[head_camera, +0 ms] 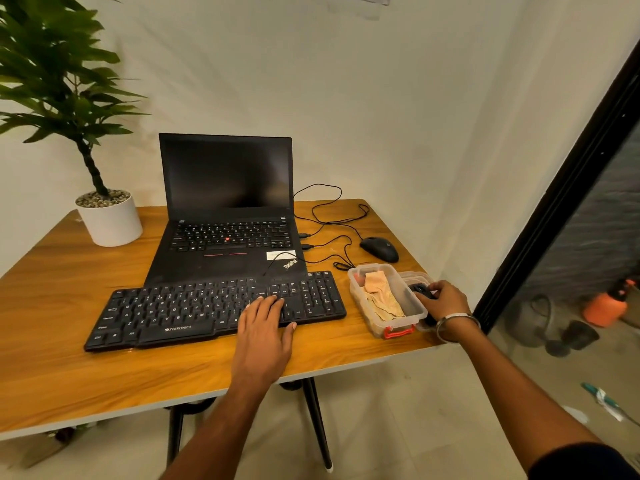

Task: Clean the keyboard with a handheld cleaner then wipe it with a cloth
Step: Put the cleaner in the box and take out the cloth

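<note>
Both forearms reach fwd from the near edge of the table (69,368). Left hand (265,327) lies palm-down w/ fingers straight and a bit spread, fingertips resting on the keys at the right-centre of the keyboard (194,313), thumb off its front edge. Right hand (441,299), metal bangle (457,325) on the wrist, is out past the keyboard's right end; its fingers curl round a small black object (420,291), prob. the handheld cleaner, though too dark and hidden to be sure. That object sits over a clear lid (414,277) just right of a clear plastic box (386,299).

Box sits just right of the keyboard, red clips at its near end, w/ a peach striped cloth (381,292) inside.

Behind the keyboard, touching or nearly so: open black laptop (225,209), screen dark. Behind and right of the keyboard: black mouse (379,248), its cable looping to the laptop's side. Far left behind the keyboard: plant in a white pot (109,220).
</note>
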